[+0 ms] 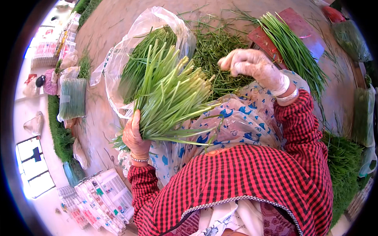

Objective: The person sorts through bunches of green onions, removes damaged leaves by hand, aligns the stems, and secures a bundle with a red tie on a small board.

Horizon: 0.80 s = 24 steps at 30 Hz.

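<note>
My left hand (136,135), in a thin clear glove, is closed around a thick bunch of garlic chives (169,94). The pale cut ends fan out up and to the right, over my lap. To the right of the bunch, and apart from it, my gloved right hand (254,67) is raised with its fingers curled together. Whatever they may hold is too small or hidden to make out. Beneath and between the hands lies a heap of loose green trimmings (218,47). A clear plastic bag (114,74) with more chives inside stands open behind the held bunch.
Another bunch of chives (289,45) rests on a red board (260,37) at the far right. A patterned plastic apron (244,118) covers my lap. Bagged greens (72,98) and stacked printed packs (108,196) are on the left; a pile of greens (342,169) lies at right.
</note>
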Tool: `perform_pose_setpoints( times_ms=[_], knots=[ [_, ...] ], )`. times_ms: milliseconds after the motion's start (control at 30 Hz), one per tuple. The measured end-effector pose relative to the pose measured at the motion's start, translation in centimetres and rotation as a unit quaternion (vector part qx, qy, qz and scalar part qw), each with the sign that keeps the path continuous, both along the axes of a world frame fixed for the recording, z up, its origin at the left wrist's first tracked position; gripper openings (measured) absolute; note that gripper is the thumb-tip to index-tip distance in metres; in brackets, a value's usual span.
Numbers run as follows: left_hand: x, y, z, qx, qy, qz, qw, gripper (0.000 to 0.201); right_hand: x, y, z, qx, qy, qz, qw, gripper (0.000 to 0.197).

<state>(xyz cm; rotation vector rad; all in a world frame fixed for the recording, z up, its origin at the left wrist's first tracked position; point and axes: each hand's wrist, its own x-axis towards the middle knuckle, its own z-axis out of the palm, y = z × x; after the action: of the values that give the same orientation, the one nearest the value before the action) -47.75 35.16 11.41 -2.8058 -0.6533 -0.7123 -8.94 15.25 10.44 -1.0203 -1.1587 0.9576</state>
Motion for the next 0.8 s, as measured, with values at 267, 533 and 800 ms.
perform_pose_setpoints(
  times_ms=[267,533,800],
  knots=[
    [1.4,-0.1,0.6,0.033,0.026,-0.038,0.998,0.056,-4.0,4.0,1.0,0.009,-0.150,0.009,0.989,0.027],
    [2.9,-0.5,0.9,-0.102,0.019,-0.065,0.992,0.062,-2.9,2.4,-0.8,0.034,-0.161,-0.032,0.986,0.019],
    [0.2,0.8,-0.5,-0.495,-0.086,0.048,0.863,0.053,2.7,-3.7,-7.3,-0.189,-0.044,-0.033,0.980,0.031]
  ],
)
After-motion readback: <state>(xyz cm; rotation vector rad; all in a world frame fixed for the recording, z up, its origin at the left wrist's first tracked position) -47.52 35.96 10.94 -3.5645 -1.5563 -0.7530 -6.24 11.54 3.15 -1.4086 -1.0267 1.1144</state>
